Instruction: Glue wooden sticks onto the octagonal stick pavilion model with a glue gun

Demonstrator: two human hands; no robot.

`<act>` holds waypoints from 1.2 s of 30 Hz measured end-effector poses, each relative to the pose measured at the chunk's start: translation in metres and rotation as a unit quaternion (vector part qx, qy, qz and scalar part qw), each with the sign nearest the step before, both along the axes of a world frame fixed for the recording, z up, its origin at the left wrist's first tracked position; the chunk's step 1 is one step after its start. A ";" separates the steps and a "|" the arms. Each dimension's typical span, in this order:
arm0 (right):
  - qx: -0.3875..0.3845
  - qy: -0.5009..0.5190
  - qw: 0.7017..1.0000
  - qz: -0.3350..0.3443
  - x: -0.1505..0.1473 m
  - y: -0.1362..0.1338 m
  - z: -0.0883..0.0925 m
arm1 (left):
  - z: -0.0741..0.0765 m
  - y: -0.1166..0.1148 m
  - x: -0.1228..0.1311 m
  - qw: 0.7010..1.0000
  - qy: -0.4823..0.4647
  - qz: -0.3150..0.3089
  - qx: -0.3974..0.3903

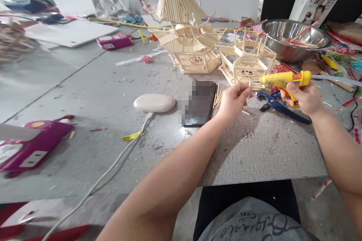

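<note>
My right hand [304, 96] is wrapped round a yellow hot glue gun [283, 80], a clear glue stick trailing from its back. Between the thumb and fingers of my left hand [236, 99] is a short wooden stick [250, 84], close to the gun's nozzle. Just behind it stands an open frame of wooden sticks [247, 60]. To its left rises a pagoda model [192, 41] of the same sticks with a pointed roof. Blue-handled cutters [283, 107] lie below the glue gun. Cut sticks [218, 96] lie beside my left hand.
A dark phone [199, 105] and a white oval device [154, 103] with a cable lie left of my hands. A steel bowl [295, 41] stands at the back right, with scraps around it. Purple power strips [36, 143] sit on the left.
</note>
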State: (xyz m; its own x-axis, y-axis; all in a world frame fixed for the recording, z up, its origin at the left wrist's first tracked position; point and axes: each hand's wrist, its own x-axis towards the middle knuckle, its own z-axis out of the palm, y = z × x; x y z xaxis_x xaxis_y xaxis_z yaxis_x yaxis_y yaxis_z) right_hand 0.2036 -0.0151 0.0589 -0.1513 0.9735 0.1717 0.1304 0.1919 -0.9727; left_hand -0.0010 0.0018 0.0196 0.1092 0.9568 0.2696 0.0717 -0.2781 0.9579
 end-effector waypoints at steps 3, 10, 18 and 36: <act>-0.001 -0.004 1.000 -0.004 0.000 0.000 0.000 | 0.001 -0.001 0.000 1.000 -0.004 0.001 -0.001; 0.009 -0.008 1.000 0.002 0.001 0.000 -0.001 | 0.000 -0.001 0.001 0.999 -0.025 -0.019 -0.031; 0.014 -0.018 1.000 -0.002 0.002 0.002 -0.003 | 0.001 0.000 0.002 0.997 -0.049 -0.032 -0.057; 0.015 -0.030 0.999 -0.012 0.002 0.002 -0.003 | 0.003 -0.002 0.002 0.992 -0.085 -0.048 -0.079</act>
